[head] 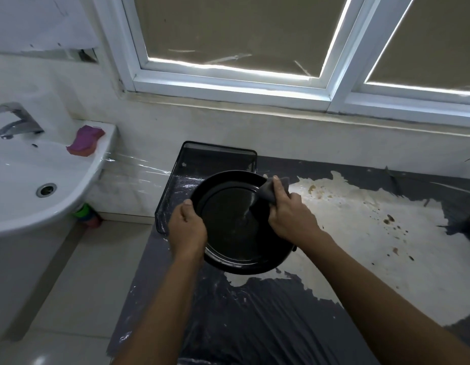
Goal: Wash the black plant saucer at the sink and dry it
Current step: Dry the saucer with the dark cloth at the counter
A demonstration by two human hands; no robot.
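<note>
A view from above of a person's two bare arms reaching forward over a table (347, 214) whose dark covering has peeled away in pale patches. The black plant saucer (228, 227), round and shallow, is held just above the table, tilted slightly toward the viewer, in front of a black mesh tray (202, 159). The left hand (188, 229) has a closed grip on the saucer's left rim, thumb on top and fingers curled underneath. The right hand (289, 212) has a closed grip on a bunched dark grey cloth (268, 193), which it presses against the inner face of the saucer near the upper right rim; a faint pale streak, likely moisture, shows just beside the cloth. The white sink (31, 164) stands well apart to the left, with its tap (15, 122) not running and a pink and purple sponge (85, 140) resting on its rim. Judging from this, the washing appears to be done and the drying is under way, with the rest of the inner face and the underside probably left to wipe.
</note>
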